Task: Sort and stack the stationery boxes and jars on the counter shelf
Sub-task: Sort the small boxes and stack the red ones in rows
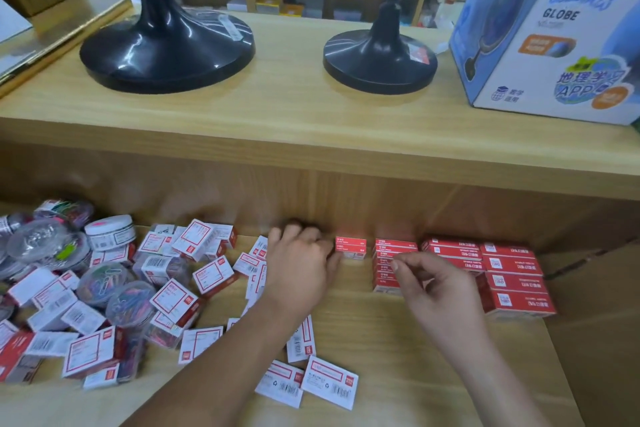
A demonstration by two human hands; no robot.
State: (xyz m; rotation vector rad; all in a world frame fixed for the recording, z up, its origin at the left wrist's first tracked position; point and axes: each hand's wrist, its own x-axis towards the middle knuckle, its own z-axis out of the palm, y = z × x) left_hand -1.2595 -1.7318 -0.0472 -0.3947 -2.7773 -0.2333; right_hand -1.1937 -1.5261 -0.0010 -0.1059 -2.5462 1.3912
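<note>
Small red stationery boxes stand sorted along the back of the lower shelf: a short stack (350, 247), a tighter row (385, 267) and larger red boxes (512, 274) at the right. My left hand (301, 263) lies knuckles up, its thumb and forefinger gripping the left end of the short stack. Above the tighter row hovers my right hand (433, 284), fingers loosely curled, thumb and forefinger tips nearly meeting with nothing seen between them. A jumble of white-and-red boxes (166, 302) and clear jars of coloured clips (104, 282) covers the left of the shelf.
Two loose boxes (308, 383) lie near the front edge. The counter top (277, 121) overhangs the shelf and carries two black globe stands (166, 45) (379, 59) and a blue globe carton (554, 31). A white-lidded jar (110, 231) sits at the back left.
</note>
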